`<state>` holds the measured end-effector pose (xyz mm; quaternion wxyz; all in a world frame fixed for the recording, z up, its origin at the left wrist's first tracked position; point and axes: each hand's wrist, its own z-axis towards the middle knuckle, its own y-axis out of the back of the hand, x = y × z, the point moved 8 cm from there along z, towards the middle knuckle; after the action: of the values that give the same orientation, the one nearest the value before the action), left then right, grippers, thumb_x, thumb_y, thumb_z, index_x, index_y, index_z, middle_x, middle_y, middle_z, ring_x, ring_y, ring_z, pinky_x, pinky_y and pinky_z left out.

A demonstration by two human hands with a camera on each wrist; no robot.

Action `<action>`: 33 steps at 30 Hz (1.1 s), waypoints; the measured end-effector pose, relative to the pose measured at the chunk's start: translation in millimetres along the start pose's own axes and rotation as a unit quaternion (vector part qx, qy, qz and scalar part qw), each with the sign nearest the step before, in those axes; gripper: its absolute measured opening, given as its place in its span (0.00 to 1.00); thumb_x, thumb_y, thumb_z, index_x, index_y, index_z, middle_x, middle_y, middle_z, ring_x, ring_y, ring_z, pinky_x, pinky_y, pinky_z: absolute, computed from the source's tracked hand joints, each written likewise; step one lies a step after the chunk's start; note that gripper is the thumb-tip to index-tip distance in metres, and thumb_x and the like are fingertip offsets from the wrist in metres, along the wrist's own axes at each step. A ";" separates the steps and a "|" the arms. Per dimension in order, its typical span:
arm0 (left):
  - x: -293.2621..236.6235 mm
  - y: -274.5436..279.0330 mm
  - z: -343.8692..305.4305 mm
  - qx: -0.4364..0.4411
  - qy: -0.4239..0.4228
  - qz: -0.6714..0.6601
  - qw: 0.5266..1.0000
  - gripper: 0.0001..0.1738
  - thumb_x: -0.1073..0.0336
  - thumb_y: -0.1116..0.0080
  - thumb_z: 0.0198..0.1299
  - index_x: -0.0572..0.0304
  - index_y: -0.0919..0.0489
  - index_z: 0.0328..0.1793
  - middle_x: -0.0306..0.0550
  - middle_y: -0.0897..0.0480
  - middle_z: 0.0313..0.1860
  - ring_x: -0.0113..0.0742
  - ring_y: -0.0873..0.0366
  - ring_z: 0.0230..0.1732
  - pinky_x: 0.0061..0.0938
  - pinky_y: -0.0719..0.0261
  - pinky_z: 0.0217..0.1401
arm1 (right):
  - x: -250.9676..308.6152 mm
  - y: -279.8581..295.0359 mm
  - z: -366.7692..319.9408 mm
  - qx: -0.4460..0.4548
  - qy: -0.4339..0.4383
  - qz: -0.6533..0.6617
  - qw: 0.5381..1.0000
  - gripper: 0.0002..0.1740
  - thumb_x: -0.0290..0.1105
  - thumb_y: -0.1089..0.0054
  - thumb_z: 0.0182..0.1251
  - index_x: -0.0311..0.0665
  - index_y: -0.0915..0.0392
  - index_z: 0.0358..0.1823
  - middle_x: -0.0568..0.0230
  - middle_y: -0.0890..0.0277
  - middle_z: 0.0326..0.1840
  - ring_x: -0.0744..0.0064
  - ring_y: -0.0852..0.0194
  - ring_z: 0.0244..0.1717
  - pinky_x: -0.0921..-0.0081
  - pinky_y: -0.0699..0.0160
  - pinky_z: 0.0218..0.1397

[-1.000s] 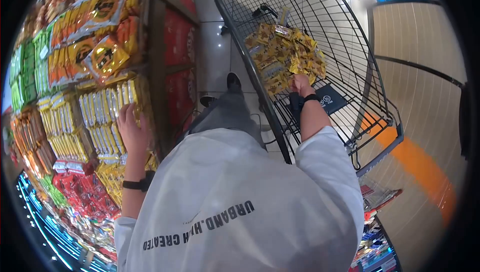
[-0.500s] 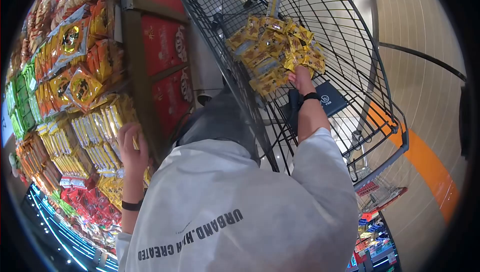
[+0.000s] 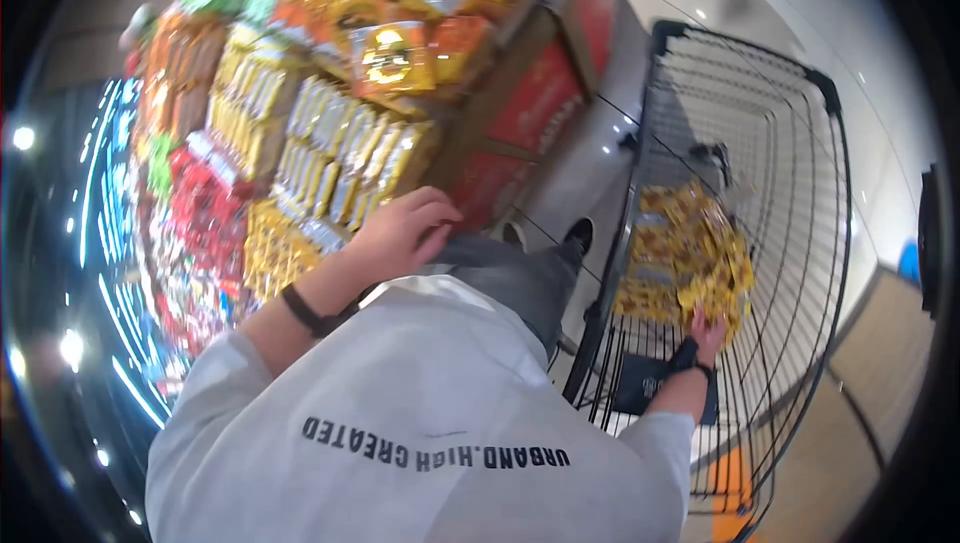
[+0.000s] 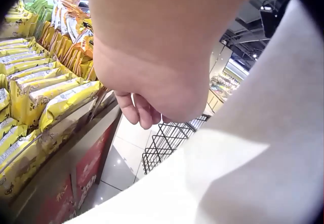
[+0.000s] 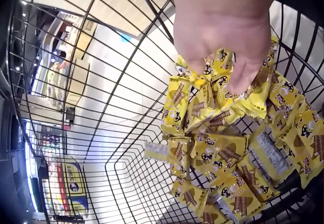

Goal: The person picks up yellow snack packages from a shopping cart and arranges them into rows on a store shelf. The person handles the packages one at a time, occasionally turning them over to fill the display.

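My right hand [image 3: 708, 331] reaches down into a black wire shopping cart [image 3: 845, 183]. It grips small yellow snack packets [image 5: 217, 153] at the near side of a loose pile. In the right wrist view, the thumb and fingers lie round the top packets, and some fingertips are hidden among them. Beside the display of packaged snacks, my left hand [image 3: 405, 233] hangs in front of my body with loosely bent fingers and nothing in it. Rows of upright yellow packets [image 4: 55, 89] stand on the display to its left in the left wrist view.
Red panels [image 3: 540, 93] face the side of the snack display. Orange packets [image 3: 390, 58] and red packets [image 3: 205, 203] fill other sections. A dark panel [image 3: 640, 383] with white print lies in the cart near my right wrist. Tiled floor runs between display and cart.
The head view has turned, shifting display and cart rightward. My left hand has come away from the yellow packets on the display towards my body. My right hand stays at the pile.
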<state>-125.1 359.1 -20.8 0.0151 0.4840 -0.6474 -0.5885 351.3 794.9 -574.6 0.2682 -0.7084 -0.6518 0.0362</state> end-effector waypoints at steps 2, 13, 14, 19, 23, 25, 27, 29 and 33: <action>1.5 -0.3 0.1 0.020 0.021 0.022 0.999 0.11 0.73 0.41 0.67 0.61 0.17 0.53 0.50 0.20 0.54 0.49 0.16 0.49 0.37 0.15 0.52 | -3.8 9.7 -0.6 -0.098 -0.002 0.106 0.989 0.27 0.35 0.37 0.73 0.27 0.32 0.66 0.44 0.27 0.63 0.48 0.22 0.58 0.60 0.14 0.62; 19.1 5.3 -11.2 -0.012 0.045 0.000 0.999 0.09 0.70 0.41 0.68 0.58 0.17 0.52 0.49 0.19 0.51 0.50 0.17 0.50 0.40 0.16 0.52 | -8.5 -30.4 -39.1 -0.296 0.023 0.132 0.946 0.27 0.49 0.40 0.75 0.33 0.33 0.60 0.49 0.21 0.45 0.63 0.18 0.41 0.66 0.08 0.51; 20.4 5.5 -12.3 -0.014 0.048 0.004 0.999 0.09 0.69 0.42 0.68 0.58 0.17 0.52 0.49 0.18 0.50 0.49 0.16 0.49 0.39 0.16 0.52 | -5.7 -28.1 -42.5 -0.296 0.025 0.128 0.946 0.27 0.49 0.40 0.75 0.33 0.33 0.60 0.49 0.21 0.45 0.63 0.18 0.41 0.66 0.08 0.51; 61.3 37.1 -39.9 -0.101 0.161 0.084 0.978 0.11 0.66 0.41 0.67 0.56 0.18 0.53 0.48 0.16 0.44 0.48 0.15 0.45 0.39 0.16 0.48 | 17.4 -19.2 -44.3 -0.207 0.017 -0.113 0.972 0.31 0.58 0.50 0.77 0.31 0.28 0.52 0.61 0.24 0.28 0.68 0.27 0.26 0.72 0.24 0.30; 134.1 97.4 -82.3 -0.228 0.317 0.193 0.900 0.15 0.62 0.36 0.65 0.54 0.20 0.55 0.49 0.16 0.49 0.48 0.16 0.50 0.40 0.17 0.51 | 27.4 -30.5 -61.9 -0.274 0.038 -0.197 0.941 0.28 0.56 0.51 0.77 0.33 0.26 0.51 0.58 0.22 0.31 0.67 0.24 0.27 0.73 0.23 0.29; 169.1 110.2 -99.7 -0.171 0.384 0.262 0.869 0.33 0.52 0.29 0.59 0.56 0.27 0.68 0.55 0.21 0.62 0.52 0.22 0.64 0.44 0.21 0.62 | 33.3 -15.3 -37.6 -0.193 0.013 -0.186 0.963 0.25 0.51 0.49 0.75 0.35 0.29 0.56 0.51 0.21 0.42 0.63 0.17 0.38 0.74 0.13 0.33; 170.6 111.7 -102.8 -0.147 0.420 0.276 0.852 0.43 0.47 0.26 0.55 0.57 0.31 0.73 0.57 0.25 0.67 0.54 0.27 0.69 0.45 0.25 0.68 | 32.0 -36.4 -65.2 -0.244 0.042 -0.186 0.951 0.24 0.49 0.49 0.75 0.36 0.30 0.58 0.50 0.23 0.46 0.62 0.18 0.39 0.75 0.12 0.33; 186.3 104.1 -109.0 -0.101 0.448 0.272 0.846 0.71 0.36 0.20 0.44 0.52 0.51 0.88 0.61 0.39 0.80 0.60 0.43 0.82 0.54 0.38 0.80 | 35.4 -45.0 -80.6 -0.306 0.030 -0.158 0.938 0.19 0.44 0.51 0.76 0.37 0.28 0.55 0.53 0.24 0.40 0.64 0.22 0.33 0.76 0.17 0.27; 201.5 86.9 -112.1 -0.105 0.444 0.312 0.833 0.77 0.36 0.20 0.42 0.47 0.61 0.90 0.62 0.48 0.85 0.64 0.52 0.86 0.66 0.47 0.82 | 45.8 -39.9 -64.6 -0.007 -0.033 -0.375 0.926 0.12 0.39 0.46 0.73 0.37 0.24 0.40 0.61 0.29 0.24 0.66 0.30 0.22 0.72 0.32 0.20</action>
<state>-219.0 131.5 -29.8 0.5344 0.4611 -0.6221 -0.3390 347.8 816.9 -488.7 0.2354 -0.4123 -0.8788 -0.0482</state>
